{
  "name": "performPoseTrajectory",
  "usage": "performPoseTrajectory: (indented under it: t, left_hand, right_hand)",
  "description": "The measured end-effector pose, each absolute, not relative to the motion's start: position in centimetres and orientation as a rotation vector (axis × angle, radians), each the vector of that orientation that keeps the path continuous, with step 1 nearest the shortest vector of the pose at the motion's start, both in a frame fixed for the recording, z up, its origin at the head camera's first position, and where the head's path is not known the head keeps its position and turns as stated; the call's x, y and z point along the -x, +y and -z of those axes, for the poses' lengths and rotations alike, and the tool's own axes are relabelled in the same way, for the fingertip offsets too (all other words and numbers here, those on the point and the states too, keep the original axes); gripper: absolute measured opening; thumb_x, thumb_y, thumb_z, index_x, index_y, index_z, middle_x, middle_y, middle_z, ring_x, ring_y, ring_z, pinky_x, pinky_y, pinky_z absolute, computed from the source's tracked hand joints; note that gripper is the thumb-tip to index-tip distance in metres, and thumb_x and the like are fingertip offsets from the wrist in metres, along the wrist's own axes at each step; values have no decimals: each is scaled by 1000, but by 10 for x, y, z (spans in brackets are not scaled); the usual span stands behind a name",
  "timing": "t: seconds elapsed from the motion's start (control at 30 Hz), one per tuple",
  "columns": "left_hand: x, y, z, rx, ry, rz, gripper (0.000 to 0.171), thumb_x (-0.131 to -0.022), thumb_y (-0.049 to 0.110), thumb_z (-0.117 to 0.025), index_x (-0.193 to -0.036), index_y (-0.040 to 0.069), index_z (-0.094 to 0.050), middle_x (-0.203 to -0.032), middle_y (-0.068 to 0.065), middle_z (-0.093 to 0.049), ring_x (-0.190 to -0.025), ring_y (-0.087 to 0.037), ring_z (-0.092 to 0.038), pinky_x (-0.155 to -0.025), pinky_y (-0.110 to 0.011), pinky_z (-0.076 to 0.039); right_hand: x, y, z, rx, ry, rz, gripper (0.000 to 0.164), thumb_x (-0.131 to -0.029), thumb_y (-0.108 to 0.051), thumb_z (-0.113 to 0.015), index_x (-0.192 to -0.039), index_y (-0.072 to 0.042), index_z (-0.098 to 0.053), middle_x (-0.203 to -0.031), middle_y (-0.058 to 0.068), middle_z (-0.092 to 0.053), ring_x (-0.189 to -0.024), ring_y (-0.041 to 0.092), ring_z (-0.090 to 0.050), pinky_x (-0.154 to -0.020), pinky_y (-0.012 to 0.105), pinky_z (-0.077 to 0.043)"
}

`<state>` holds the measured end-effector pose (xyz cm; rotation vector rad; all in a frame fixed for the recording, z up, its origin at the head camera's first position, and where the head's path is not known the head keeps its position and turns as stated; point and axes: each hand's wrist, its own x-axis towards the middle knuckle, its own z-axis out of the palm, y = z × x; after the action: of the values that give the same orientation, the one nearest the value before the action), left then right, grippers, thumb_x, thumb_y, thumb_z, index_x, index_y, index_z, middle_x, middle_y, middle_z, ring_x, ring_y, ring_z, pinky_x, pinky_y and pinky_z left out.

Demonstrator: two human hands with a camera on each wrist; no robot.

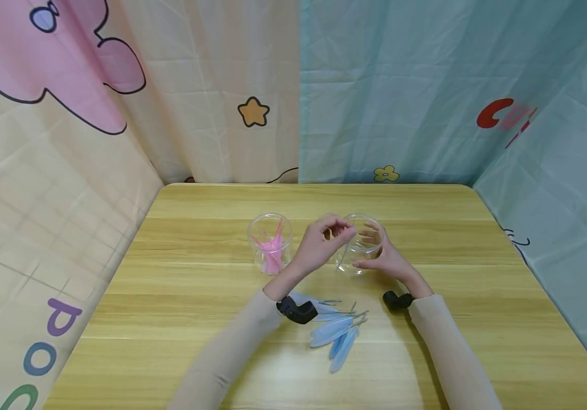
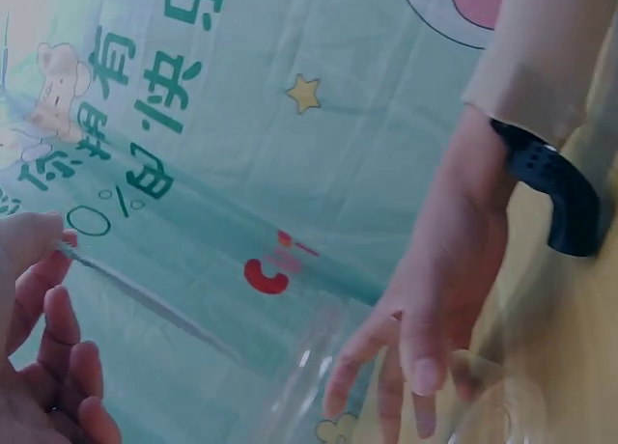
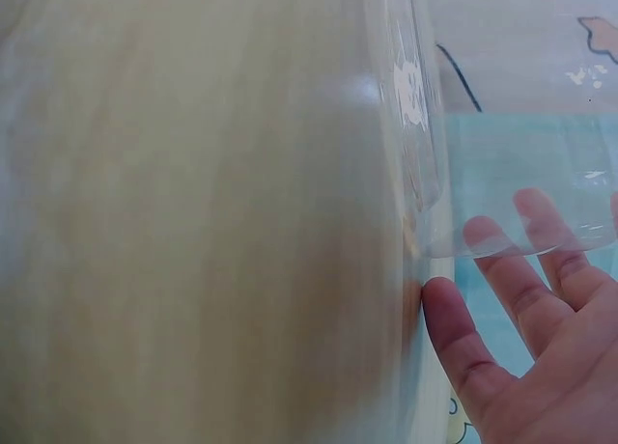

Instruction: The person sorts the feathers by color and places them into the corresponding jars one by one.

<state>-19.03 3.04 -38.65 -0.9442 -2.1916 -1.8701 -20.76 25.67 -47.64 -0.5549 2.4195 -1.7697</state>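
Note:
My left hand (image 1: 326, 236) pinches a thin feather (image 2: 159, 304) by its quill end, between thumb and forefinger. The feather slants downward at the left side of a clear jar (image 1: 358, 269); whether it is inside the jar or in front of it, I cannot tell. With spread, curved fingers my right hand (image 1: 388, 256) holds the jar from its right side, also seen in the right wrist view, where the transparent wall (image 3: 526, 183) lies against the fingertips (image 3: 488, 234). Several light blue feathers (image 1: 336, 330) lie fanned on the table below the hands.
A second clear jar (image 1: 257, 250), with pink feathers (image 1: 273, 253) standing in it, is left of my left hand. The wooden table (image 1: 196, 250) meets patterned curtains (image 1: 211, 114) at its back and sides.

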Motion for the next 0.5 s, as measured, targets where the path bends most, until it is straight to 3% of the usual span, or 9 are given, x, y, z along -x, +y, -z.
performPoseTrajectory:
  t: [0.27,0.5]
  left_hand:
    - [222,54,375,777,-1934,2087,19,-93,12,-62,-103,-4,-66,-88,0,-61,-77,-11,-48,-64,-23,-34]
    - [210,57,368,758,-2107,1946,18,-92,10,-62,-102,-4,-68,-97,-8,-61,-81,-11,-47,-70,-23,-36]
  right_hand:
    - [195,248,453,529,2390,1768,95,-76,1,-77,-143,-8,-11,-141,34,-28,-129,50,-28,-99,66,-24]
    - [205,256,473,544,2442,1736,100,-76,-7,-80,-146,-11,-9,-142,28,-31,-129,46,-30,-97,65,-28]
